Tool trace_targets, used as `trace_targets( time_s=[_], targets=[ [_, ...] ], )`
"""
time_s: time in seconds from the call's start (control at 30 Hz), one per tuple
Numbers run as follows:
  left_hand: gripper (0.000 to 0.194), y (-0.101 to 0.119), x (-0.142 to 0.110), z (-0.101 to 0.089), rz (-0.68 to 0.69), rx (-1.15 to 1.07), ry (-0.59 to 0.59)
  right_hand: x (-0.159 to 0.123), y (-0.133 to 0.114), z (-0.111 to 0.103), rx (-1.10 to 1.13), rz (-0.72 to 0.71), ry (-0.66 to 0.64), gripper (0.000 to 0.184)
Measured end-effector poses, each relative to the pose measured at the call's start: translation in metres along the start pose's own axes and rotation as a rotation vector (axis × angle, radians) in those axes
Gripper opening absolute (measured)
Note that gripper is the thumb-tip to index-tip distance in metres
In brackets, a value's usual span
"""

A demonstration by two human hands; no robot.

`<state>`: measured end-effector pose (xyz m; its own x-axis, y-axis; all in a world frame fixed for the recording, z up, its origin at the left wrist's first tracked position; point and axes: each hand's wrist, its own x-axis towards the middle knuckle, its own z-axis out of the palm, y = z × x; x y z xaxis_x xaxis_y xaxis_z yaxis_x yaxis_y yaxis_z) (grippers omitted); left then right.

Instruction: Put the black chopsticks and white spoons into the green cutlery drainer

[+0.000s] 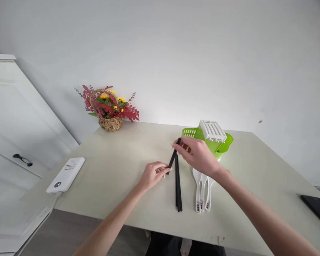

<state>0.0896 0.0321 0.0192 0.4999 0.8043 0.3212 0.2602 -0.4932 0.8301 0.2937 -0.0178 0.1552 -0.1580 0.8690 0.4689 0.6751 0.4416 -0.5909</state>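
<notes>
Black chopsticks (172,159) are held at a slant between my two hands above the table. My left hand (152,174) pinches their lower end, while the fingers of my right hand (198,153) close on the upper end. Just under them, more black chopsticks (178,188) lie on the table, pointing towards me. To the right of those are several white spoons (202,193) with printed handles; my right wrist partly covers their far ends. Behind my right hand stands a green utensil holder (218,146) with a white slotted top (213,130), partly hidden by the hand.
A wicker basket (110,124) of red and yellow flowers stands at the back left of the table (109,199). A white device (66,175) with a cable lies at the left edge. A black phone-like object (318,209) lies far right. A white cabinet (21,124) is at left.
</notes>
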Motion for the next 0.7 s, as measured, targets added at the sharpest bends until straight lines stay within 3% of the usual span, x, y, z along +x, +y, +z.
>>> trace_targets(
  time_s=[0.17,0.27,0.37,0.43,0.57,0.63,0.7],
  targets=[
    [0.03,-0.004,0.0,0.001,-0.027,0.004,-0.013,0.001,-0.008,-0.008,-0.073,0.005,0.055,0.029],
    [0.027,-0.009,0.004,0.0,-0.082,-0.011,-0.098,0.005,-0.008,-0.021,-0.099,0.001,0.11,0.033],
    [0.054,-0.014,0.014,-0.005,-0.165,-0.076,-0.18,0.014,-0.006,-0.05,-0.074,0.102,0.235,0.038],
    [0.066,-0.018,0.022,-0.01,-0.203,-0.104,-0.172,0.023,-0.003,-0.076,-0.053,0.155,0.347,0.038],
    [0.052,-0.025,0.035,-0.014,-0.249,-0.12,-0.088,0.045,0.01,-0.115,-0.154,0.143,0.599,0.035],
    [0.045,-0.028,0.036,-0.013,-0.244,-0.119,-0.053,0.056,0.021,-0.122,-0.231,0.16,0.612,0.032],
    [0.039,-0.031,0.036,-0.012,-0.209,-0.087,-0.051,0.067,0.035,-0.121,-0.295,0.193,0.541,0.031]
  ],
)
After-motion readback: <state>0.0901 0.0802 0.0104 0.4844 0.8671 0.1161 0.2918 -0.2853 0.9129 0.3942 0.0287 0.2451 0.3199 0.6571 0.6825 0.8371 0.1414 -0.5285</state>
